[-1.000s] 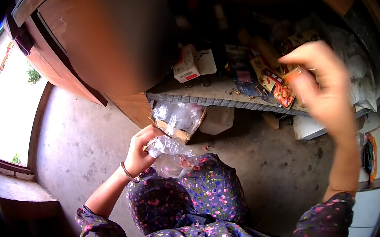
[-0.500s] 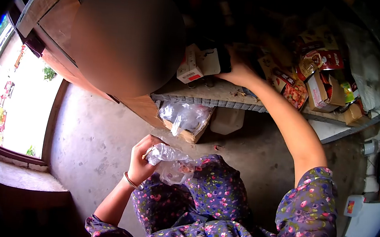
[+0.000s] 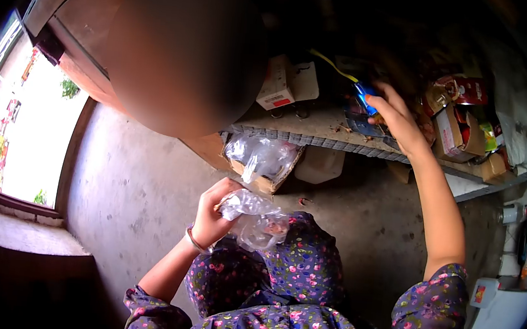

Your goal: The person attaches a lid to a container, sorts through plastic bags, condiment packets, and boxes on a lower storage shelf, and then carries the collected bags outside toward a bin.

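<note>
My left hand [image 3: 215, 207] is closed round the gathered top of a clear plastic bag [image 3: 258, 224], which hangs over my lap with something brownish inside. Up at the shelf, my right hand [image 3: 395, 117] grips a small shiny blue cylinder with a yellow cord [image 3: 363, 98]; the cord trails off to the left. The cylinder's exact kind does not show. A dark flat packet [image 3: 369, 125] lies on the shelf just below this hand. To its left is an open white carton [image 3: 278, 91] with a red label.
Food packets [image 3: 467, 90] and an opened cardboard box [image 3: 457, 132] crowd the shelf's [image 3: 318, 128] right end. Below the shelf stand a box of plastic bags [image 3: 261, 158] and a pale translucent container [image 3: 320, 165]. A bright doorway [image 3: 44, 137] lies at far left.
My right hand has drawn back and to the right from beside the white carton, and the blue cylinder with its yellow cord now shows in it. My left hand still holds the bag.
</note>
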A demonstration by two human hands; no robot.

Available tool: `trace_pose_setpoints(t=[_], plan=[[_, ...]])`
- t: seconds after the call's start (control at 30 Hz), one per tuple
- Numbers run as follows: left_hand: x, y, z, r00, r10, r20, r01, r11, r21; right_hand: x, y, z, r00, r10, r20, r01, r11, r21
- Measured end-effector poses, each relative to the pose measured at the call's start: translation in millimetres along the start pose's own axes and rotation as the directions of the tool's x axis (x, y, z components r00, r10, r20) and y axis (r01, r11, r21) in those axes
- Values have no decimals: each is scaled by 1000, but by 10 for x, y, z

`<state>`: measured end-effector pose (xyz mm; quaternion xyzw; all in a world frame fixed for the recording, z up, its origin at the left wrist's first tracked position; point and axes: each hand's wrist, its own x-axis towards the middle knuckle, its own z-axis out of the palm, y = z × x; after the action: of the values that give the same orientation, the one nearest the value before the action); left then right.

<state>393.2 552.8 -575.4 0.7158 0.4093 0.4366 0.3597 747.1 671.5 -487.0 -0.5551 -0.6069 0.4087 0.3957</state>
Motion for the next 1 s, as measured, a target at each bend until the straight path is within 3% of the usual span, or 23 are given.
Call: trace_pose_setpoints(t=[0.03, 0.07, 0.1, 0.17, 0.23, 0.3, 0.4, 0.47, 0.57, 0.7, 0.77, 0.83, 0.9, 0.97, 1.0], plan=[[5, -3, 29, 1000, 8, 9, -7, 1000, -21, -22, -5, 63, 998, 67, -19, -68, 997, -46], [11, 7, 47, 1000, 18, 19, -17, 999, -29, 30, 168, 138, 993, -47, -108, 19, 970, -242], [16, 16, 63, 999, 30, 29, -29, 999, -38, -5, 129, 267, 979, -81, -188, 8, 934, -358], [-9, 20, 79, 999, 33, 30, -31, 998, -54, 146, 68, 393, 976, -24, -216, -128, 740, -660], [-17, 27, 79, 998, 40, 37, -39, 998, -52, 236, 57, 648, 952, -129, -276, -149, 595, -790], [-37, 56, 51, 999, 39, 22, -38, 999, -38, 251, -32, 875, 974, -117, -193, -104, 526, -844], [-109, 69, -20, 1000, 25, 5, -25, 1000, -2, 284, 142, 1059, 962, -217, -164, -19, 547, -837], [-146, 69, -66, 1000, 3, -10, -2, 1000, 27, 244, 204, 1056, 853, -486, -193, 90, 499, -862], [-157, 13, -76, 998, -7, -60, 8, 1000, 24, 256, 130, 947, 794, -583, -173, 160, 474, -866], [-95, 50, 4, 999, 7, -53, -7, 1000, 5, 578, 182, 986, 813, -565, -139, 188, 481, -856], [-69, 96, 60, 998, 61, -23, -61, 998, -21, 758, 261, 1029, 793, -587, -163, 239, 546, -803], [-76, 145, 84, 997, 71, 14, -70, 997, -24, 918, 202, 1011, 964, -214, -155, 28, 667, -745], [-90, 189, 52, 997, 72, 24, -71, 997, -24, 1046, 157, 988, 912, -358, -200, 154, 750, -643], [-128, 185, 21, 997, 69, 32, -69, 997, -24, 993, -207, 952, 996, -48, -70, 29, 968, -248], [-153, 155, -8, 998, 56, 18, -56, 998, -11, 1124, -179, 930, 997, -83, -7, 78, 959, -272]])
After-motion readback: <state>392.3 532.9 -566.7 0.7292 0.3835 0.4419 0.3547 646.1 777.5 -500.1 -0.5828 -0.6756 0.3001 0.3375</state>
